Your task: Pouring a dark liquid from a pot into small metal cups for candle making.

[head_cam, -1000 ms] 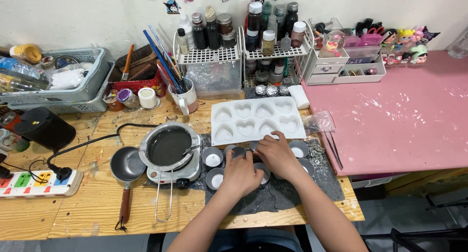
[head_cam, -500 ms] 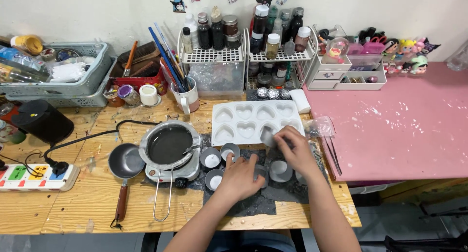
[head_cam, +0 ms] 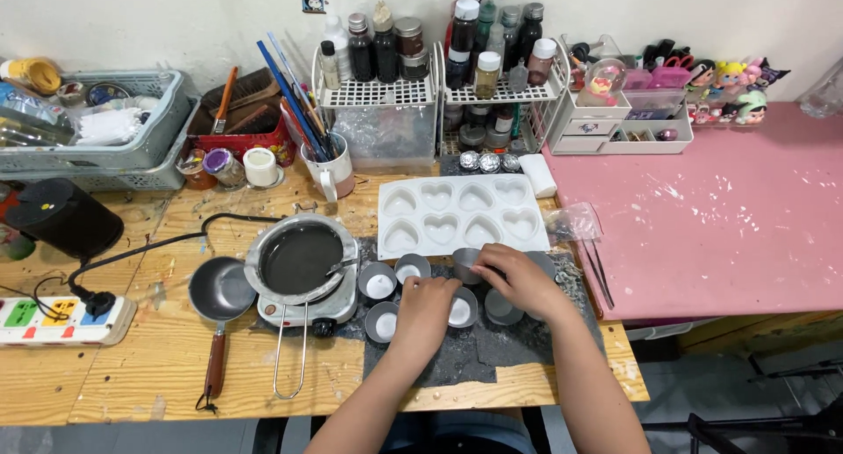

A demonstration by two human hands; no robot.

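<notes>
Clutter fills the wooden table's point(head_cam: 114, 366) left half, a power strip point(head_cam: 61, 318) cut by the frame's left edge, then a small pan point(head_cam: 219, 289) and a pot on a hotplate point(head_cam: 303, 265), leaving bare wood only along the near edge. On the dark mat point(head_cam: 465, 353) the left hand point(head_cam: 426, 309) lies flat over the small metal cups point(head_cam: 379, 283), gripping nothing visible, while the right hand point(head_cam: 518, 278) pinches one cup point(head_cam: 465, 263) by its rim just below the heart mould point(head_cam: 458, 215). Both hands hide several cups, and the pink tabletop point(head_cam: 729, 217) on the right lies open.
</notes>
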